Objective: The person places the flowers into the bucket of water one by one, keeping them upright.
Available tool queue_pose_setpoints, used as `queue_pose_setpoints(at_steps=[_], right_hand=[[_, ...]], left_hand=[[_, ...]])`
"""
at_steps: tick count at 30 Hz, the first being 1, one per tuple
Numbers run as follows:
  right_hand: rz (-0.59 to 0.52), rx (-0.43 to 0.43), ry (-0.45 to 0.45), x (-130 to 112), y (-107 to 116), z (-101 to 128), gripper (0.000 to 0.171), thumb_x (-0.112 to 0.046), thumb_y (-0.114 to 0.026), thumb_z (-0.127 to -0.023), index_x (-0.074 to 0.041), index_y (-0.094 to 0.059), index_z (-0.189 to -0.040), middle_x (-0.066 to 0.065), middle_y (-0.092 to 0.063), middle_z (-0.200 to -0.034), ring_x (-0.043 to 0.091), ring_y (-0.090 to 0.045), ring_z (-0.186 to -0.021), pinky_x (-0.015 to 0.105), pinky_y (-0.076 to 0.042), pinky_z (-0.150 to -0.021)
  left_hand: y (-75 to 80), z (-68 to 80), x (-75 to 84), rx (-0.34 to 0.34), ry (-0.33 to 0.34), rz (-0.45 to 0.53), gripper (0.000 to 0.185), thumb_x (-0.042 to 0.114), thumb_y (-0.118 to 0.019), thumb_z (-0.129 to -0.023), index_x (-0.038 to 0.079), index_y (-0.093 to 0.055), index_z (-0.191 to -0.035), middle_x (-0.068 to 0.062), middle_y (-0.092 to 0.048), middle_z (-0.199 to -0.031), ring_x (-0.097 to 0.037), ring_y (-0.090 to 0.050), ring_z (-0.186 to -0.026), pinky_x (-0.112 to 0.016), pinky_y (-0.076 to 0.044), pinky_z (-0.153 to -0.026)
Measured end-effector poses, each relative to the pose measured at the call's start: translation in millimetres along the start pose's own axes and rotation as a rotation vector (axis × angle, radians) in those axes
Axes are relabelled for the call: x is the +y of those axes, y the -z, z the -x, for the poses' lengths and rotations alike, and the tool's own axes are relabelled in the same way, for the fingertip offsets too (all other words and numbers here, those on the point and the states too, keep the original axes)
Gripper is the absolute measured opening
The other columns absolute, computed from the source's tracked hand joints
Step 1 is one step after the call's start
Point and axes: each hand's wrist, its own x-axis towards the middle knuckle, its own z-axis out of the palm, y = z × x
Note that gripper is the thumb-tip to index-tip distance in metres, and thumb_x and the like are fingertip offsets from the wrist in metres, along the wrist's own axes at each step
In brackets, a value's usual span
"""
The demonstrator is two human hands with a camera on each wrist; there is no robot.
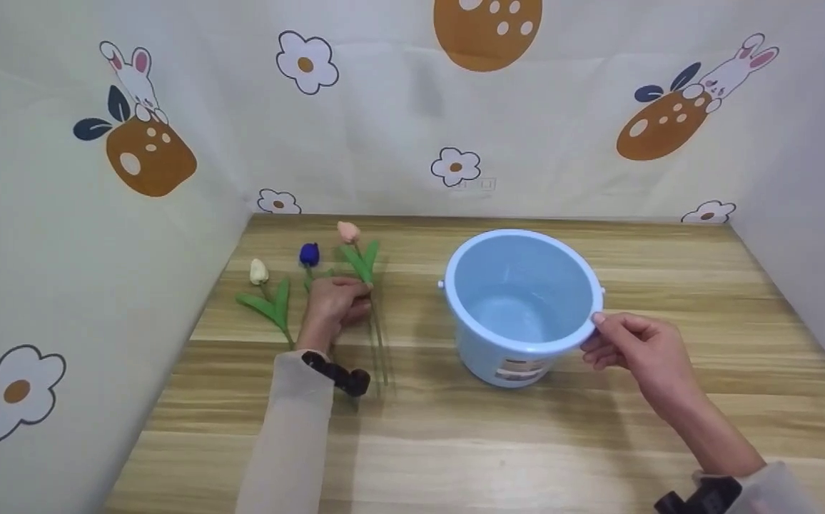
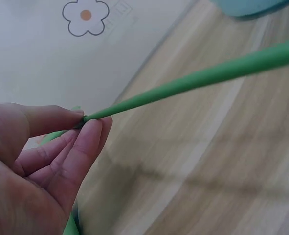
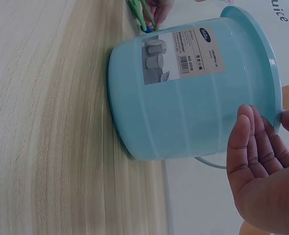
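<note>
Three artificial tulips lie at the left of the wooden table [image 1: 455, 442]: a white one [image 1: 258, 271], a blue one [image 1: 309, 254] and a pink one [image 1: 348, 231]. My left hand [image 1: 355, 296] pinches the pink tulip's green stem [image 2: 198, 78] between thumb and fingertips [image 2: 90, 132]; the stem hangs slightly off the wood. A light blue plastic bucket [image 1: 523, 300] stands upright and empty at the centre. My right hand [image 1: 591, 335] grips its near right rim [image 3: 274, 73], thumb on top and fingers [image 3: 247, 147] against the outer wall.
Cream cloth walls printed with flowers and rabbits [image 1: 134, 78] close the table in on the left, back and right. The bucket carries a label [image 3: 183, 54] on its side and a handle hanging low. Bare wood lies in front of both arms.
</note>
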Motion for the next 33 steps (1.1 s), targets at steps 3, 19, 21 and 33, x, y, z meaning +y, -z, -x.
queue_pose_setpoints(at_steps=[3,19,21,33], right_hand=[[-0.006,0.002,-0.007,0,0,0,0.029,-0.025,-0.068,-0.105,0.001,-0.078,-0.097,0.006,-0.077,-0.078,0.016,-0.074,-0.068,0.031,-0.065,-0.069],[0.002,-0.004,-0.017,0,0,1,0.03,-0.027,-0.068,-0.105,0.0,-0.077,-0.097,0.005,-0.078,-0.079,0.016,-0.075,-0.07,0.031,-0.065,-0.071],[0.002,-0.006,-0.018,1,0,0,0.03,-0.027,-0.068,-0.105,0.0,-0.078,-0.097,0.005,-0.078,-0.079,0.017,-0.075,-0.07,0.032,-0.065,-0.071],[-0.03,-0.004,0.007,1,-1,0,0.029,-0.022,-0.069,-0.105,0.004,-0.077,-0.093,0.006,-0.077,-0.077,0.017,-0.074,-0.067,0.032,-0.065,-0.068]], left_hand=[[-1.6,0.9,3.8,-0.006,0.002,0.03,0.021,0.001,-0.075,-0.093,-0.007,-0.072,-0.113,-0.003,-0.072,-0.073,-0.01,-0.072,-0.062,-0.028,-0.065,-0.068],[-6.1,6.6,15.7,-0.02,0.005,0.039,0.015,0.001,-0.074,-0.093,-0.003,-0.072,-0.108,-0.004,-0.074,-0.072,-0.011,-0.073,-0.062,-0.025,-0.063,-0.065],[-8.0,8.3,18.6,-0.024,-0.007,0.052,0.014,0.0,-0.074,-0.093,-0.002,-0.07,-0.107,-0.005,-0.074,-0.074,-0.011,-0.073,-0.063,-0.024,-0.063,-0.065],[-15.6,19.2,31.3,-0.048,-0.107,-0.029,0.008,0.007,-0.076,-0.093,0.004,-0.069,-0.096,0.001,-0.076,-0.072,-0.01,-0.072,-0.062,-0.023,-0.059,-0.06]])
